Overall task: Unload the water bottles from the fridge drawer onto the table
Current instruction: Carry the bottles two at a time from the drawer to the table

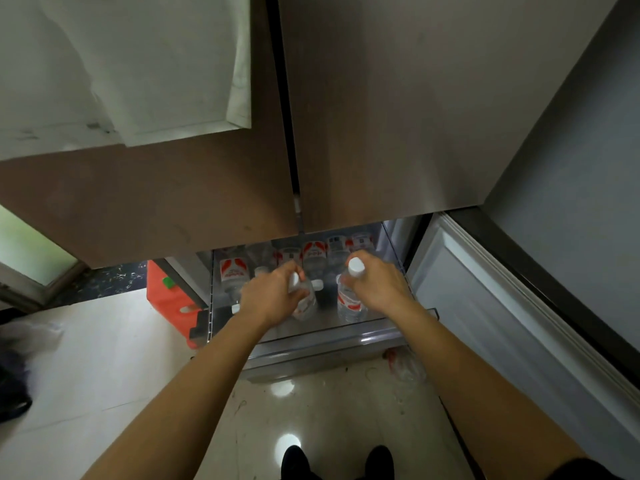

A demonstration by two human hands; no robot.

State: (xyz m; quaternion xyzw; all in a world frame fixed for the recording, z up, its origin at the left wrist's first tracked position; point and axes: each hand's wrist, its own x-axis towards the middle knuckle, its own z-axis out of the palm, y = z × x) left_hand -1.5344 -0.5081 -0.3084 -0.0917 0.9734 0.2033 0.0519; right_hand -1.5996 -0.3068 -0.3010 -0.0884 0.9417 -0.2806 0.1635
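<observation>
Pale glossy floor tiles (104,358) spread under the scene, and tall brown metal fridge doors (381,116) fill the view above both hands. Far left of the left grip, a dark bag (14,386) lies on the floor. Nearer, just left of that grip, an orange-red plastic crate (166,299) stands against the side of the open steel-lined fridge drawer (311,341).

Inside the drawer, left of the left hand, a clear plastic water bottle with a red-and-white label (233,271) lies on its side. More bottles of the same kind (313,254) are packed in a row beyond both hands.

The left hand (268,296) curls round the upper part of a tilted clear water bottle (306,304), fingers wrapped firmly on it, its white cap pointing up beside the knuckles. Just right of it, apart from it, the right hand (377,285) clamps the neck of an upright clear water bottle (351,304); the white screw cap (356,266) sticks out above the curled fingers and the labelled body hangs below the grip. Both held bottles are over the front part of the drawer.

Right of the right grip, a white-lined lower fridge door (502,323) stands open. Below that grip, crumpled clear plastic (405,365) lies on the floor.
</observation>
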